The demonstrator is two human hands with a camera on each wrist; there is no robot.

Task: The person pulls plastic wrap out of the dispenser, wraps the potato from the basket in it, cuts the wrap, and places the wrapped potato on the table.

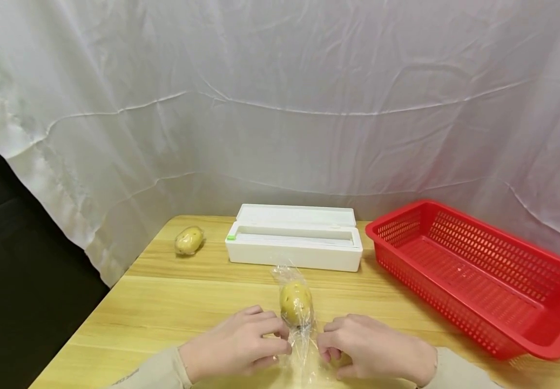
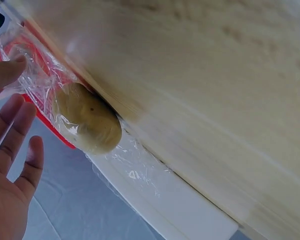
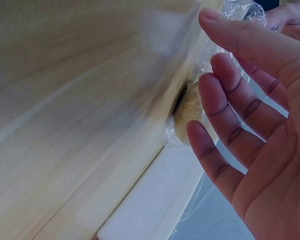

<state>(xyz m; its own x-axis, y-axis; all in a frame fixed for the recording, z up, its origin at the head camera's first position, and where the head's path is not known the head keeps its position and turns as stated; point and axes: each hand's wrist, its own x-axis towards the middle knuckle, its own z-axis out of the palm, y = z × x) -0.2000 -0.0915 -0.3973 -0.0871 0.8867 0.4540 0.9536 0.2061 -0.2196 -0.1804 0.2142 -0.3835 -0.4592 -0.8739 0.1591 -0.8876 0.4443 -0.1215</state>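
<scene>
A yellow potato (image 1: 296, 300) lies on the table in front of me, loosely covered by clear plastic wrap (image 1: 303, 346). The wrap bunches and trails toward me between my hands. My left hand (image 1: 245, 340) is just left of this tail, and in the left wrist view its fingers (image 2: 6, 122) are loosely bent and spread beside the film, pinching nothing visible. On the other side, my right hand (image 1: 374, 346) hovers close to the wrap. Its fingers (image 3: 215, 97) are relaxed and apart in the right wrist view, with the potato partly hidden behind them.
Behind the potato stands a white box (image 1: 294, 258) with its lid raised. A second potato (image 1: 189, 240), seemingly film-covered, sits at the back left of the wooden table (image 1: 163, 308). At the right is a red perforated basket (image 1: 430, 289). A pale curtain (image 1: 280, 146) hangs behind everything.
</scene>
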